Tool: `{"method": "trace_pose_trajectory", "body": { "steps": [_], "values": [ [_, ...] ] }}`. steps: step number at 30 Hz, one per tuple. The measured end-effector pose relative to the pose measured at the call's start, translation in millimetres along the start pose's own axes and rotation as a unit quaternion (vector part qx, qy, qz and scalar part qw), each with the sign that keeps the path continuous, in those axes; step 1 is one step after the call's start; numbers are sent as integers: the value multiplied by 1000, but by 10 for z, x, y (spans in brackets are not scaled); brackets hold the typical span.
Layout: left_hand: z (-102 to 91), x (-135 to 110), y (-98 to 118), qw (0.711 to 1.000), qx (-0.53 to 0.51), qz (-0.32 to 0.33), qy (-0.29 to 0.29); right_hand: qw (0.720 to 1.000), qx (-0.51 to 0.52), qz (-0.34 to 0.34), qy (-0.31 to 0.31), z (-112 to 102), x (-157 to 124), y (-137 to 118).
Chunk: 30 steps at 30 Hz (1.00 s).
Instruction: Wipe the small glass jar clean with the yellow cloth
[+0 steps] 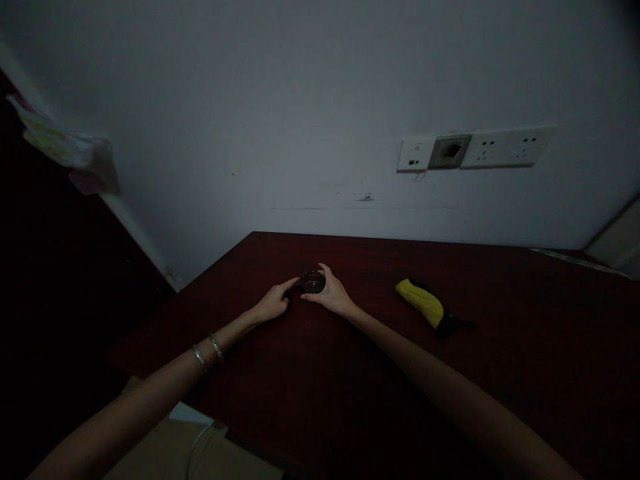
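Observation:
A small, round, dark see-through glass cup [313, 283] stands on the dark red table. My right hand [333, 293] curves around its right side, thumb and fingers spread to either side of the rim. From the left, my left hand [273, 302] reaches in with the index finger stretched out, its tip at the cup's left edge. The thumb of that hand lies lower and apart from the index finger, and the other fingers look curled under. Dim light hides what, if anything, is in the cup.
A yellow and black pouch [423, 303] lies to the right on the table [320, 373]. Behind is a pale wall with sockets [505, 148]. Cloth [65, 147] hangs at the upper left. Below the table's left edge, a white cable [197, 447] shows.

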<state>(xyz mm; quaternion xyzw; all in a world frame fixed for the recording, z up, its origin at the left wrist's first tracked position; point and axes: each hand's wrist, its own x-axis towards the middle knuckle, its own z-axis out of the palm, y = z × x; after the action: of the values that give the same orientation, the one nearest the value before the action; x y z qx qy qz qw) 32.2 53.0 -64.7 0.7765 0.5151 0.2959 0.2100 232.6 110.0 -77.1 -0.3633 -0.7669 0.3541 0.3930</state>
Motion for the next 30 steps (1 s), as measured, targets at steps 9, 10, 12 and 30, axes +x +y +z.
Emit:
{"method": "trace_pose_trajectory", "body": {
  "steps": [9, 10, 12, 30],
  "values": [
    [68, 95, -8, 1000, 14, -6, 12, 999, -36, 11, 30, 18, 14, 34],
    [70, 99, 1, 1000, 17, -9, 11, 999, -39, 14, 31, 19, 15, 30],
    [76, 105, 14, 1000, 23, -14, 12, 998, -47, 18, 31, 18, 14, 22],
    [-140, 330, 175, 993, 41, -94, 58, 991, -130, -18, -36, -347, -211, -162]
  ]
}}
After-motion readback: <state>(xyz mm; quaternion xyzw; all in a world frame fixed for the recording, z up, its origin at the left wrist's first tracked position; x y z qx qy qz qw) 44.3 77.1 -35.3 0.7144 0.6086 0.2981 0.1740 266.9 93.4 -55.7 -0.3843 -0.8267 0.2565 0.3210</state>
